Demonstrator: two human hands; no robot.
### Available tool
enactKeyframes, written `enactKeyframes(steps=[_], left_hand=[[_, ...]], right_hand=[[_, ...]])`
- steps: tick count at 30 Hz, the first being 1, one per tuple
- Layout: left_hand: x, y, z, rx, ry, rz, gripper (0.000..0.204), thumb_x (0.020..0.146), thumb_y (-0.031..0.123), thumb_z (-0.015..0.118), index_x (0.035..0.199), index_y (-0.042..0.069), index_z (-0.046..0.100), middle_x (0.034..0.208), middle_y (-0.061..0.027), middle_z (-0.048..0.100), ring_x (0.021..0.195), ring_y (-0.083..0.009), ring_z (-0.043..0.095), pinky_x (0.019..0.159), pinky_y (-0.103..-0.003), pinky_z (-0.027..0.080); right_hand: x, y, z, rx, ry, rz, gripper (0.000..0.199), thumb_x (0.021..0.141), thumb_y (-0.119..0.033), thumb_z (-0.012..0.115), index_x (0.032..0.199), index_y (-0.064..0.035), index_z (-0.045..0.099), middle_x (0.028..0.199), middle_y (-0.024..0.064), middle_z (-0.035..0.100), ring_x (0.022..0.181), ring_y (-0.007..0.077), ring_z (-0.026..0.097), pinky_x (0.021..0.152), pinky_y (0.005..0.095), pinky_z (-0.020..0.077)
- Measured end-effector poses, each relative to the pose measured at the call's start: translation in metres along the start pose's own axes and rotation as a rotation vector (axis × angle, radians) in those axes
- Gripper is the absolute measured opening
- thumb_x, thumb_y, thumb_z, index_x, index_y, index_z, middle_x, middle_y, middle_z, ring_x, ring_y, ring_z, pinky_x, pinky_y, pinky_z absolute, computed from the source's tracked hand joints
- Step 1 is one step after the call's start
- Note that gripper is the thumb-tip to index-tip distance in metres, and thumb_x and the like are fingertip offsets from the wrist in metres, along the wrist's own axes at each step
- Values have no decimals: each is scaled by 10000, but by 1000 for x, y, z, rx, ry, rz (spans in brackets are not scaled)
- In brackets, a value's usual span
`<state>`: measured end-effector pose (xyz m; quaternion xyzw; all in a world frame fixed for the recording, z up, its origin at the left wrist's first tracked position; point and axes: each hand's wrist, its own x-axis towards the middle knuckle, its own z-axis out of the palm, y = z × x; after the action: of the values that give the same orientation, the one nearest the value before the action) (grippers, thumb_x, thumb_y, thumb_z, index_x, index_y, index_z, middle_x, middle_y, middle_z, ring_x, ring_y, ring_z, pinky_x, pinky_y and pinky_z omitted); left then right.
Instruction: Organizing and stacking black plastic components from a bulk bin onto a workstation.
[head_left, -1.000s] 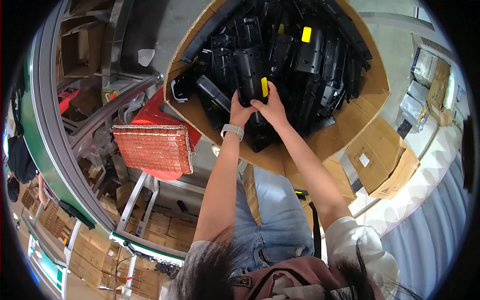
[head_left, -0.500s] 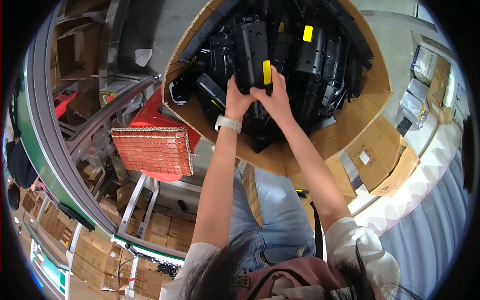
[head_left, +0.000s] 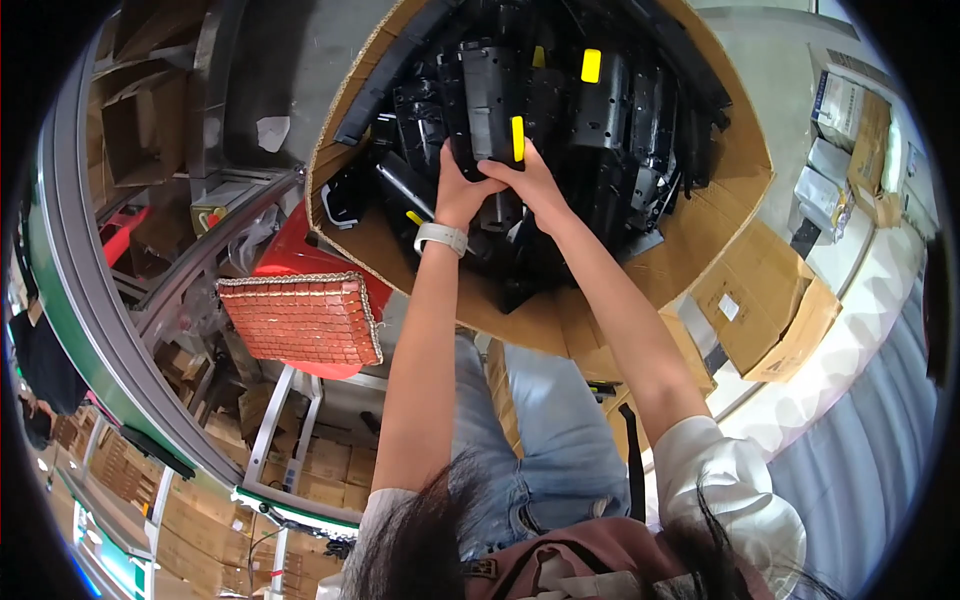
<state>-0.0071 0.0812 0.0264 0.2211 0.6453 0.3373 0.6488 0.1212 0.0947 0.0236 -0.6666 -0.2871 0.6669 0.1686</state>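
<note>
Warehouse floor runs under a green conveyor (head_left: 70, 300); an orange woven cushion (head_left: 300, 320) sits left of the cardboard box (head_left: 730, 190); left hand (head_left: 455, 190) and right hand (head_left: 530, 180) clasp a black plastic part (head_left: 490, 100) above the box's pile; likely rigid, light, best gripped at its lower end.

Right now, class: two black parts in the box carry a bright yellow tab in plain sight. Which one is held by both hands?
The upright black part with the yellow tab at its lower right, gripped by the left hand and right hand. The other tabbed part lies untouched farther right.
</note>
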Motion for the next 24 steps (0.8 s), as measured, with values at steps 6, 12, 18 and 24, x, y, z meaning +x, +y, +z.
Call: enactKeyframes(steps=[6,12,18,24], left_hand=[[-11,23,-24,-39,-154,-1,960,542,-56,770,1373,-22,292,1198,-142,542,1042,-247,564,892,-329,473],[14,48,-12,262,-251,305,913,520,-13,780,1324,-1,349,1192,-122,547,1116,-256,524,979,-342,406],[51,32,5,212,-115,221,885,534,45,811,1303,19,373,1218,-120,519,1102,-281,535,953,-345,437],[52,39,10,270,-79,76,828,612,183,793,1294,-1,361,1216,-155,538,1093,-271,560,919,-323,458]], right_hand=[[-29,-7,7,-139,12,-137,956,664,-483,731,1424,-112,283,1284,157,492,1174,278,505,977,366,390],[-24,-18,1,181,54,-293,845,746,-329,714,1416,-89,258,1214,142,535,1117,251,529,946,324,404],[10,-39,-7,91,75,-177,799,806,-374,657,1434,-112,238,1280,112,471,1154,215,487,977,330,390],[21,-39,-9,446,-42,-62,807,778,-378,675,1423,-116,267,1244,107,486,1121,217,486,958,348,382]])
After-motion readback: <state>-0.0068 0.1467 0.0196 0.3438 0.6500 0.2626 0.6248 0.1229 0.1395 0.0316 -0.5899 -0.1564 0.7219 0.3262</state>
